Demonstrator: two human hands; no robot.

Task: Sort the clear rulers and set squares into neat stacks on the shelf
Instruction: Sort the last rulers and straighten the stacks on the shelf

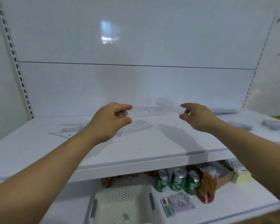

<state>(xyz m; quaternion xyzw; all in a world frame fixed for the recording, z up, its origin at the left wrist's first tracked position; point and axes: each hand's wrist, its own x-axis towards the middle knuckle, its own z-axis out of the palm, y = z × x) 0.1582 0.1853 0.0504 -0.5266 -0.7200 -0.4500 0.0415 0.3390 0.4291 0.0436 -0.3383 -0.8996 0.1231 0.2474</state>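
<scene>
My left hand (111,118) pinches the near end of a clear ruler (148,110) that reaches to the right above the white shelf (152,143). My right hand (196,116) pinches the end of a second clear ruler (169,106), which slants up and to the left. Both hands hover over the middle of the shelf. Several loose clear rulers (132,126) lie scattered on the shelf below and left of my left hand. Stacks of clear rulers or set squares (225,111) lie on the shelf to the right, blurred.
Slotted uprights (14,59) flank the white back panel. On the lower shelf stand a white perforated basket (124,202), three green cans (176,180), an orange packet (208,186) and a small card pack (178,204). More clear pieces (273,124) lie at the far right.
</scene>
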